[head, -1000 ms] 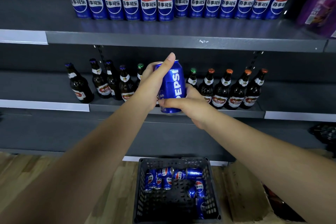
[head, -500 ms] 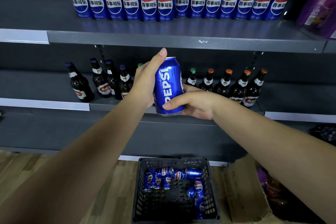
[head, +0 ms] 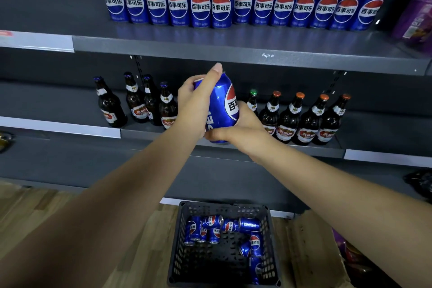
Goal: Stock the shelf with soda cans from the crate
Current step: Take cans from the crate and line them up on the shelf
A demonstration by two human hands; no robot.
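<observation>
I hold one blue Pepsi can (head: pixel 221 105) upright and slightly tilted in front of the middle shelf. My left hand (head: pixel 195 103) grips its left side and top, thumb lying up the can. My right hand (head: pixel 243 127) cups its base and right side. On the top shelf (head: pixel 233 54) stands a long row of matching blue cans (head: pixel 243 3), two deep at the left. Below me a black plastic crate (head: pixel 224 208) on the floor holds several more cans (head: pixel 224 229) lying on their sides.
Brown beer bottles (head: pixel 304 119) stand on the middle shelf (head: pixel 280 147) on both sides of my hands. Purple packages (head: pixel 413 18) sit at the top shelf's right end. A cardboard box (head: pixel 313 252) lies right of the crate on the wooden floor.
The can has turned in my hands: the PEPSI lettering has swung toward the left and the round logo now faces me. My right hand has slid further under the base.
</observation>
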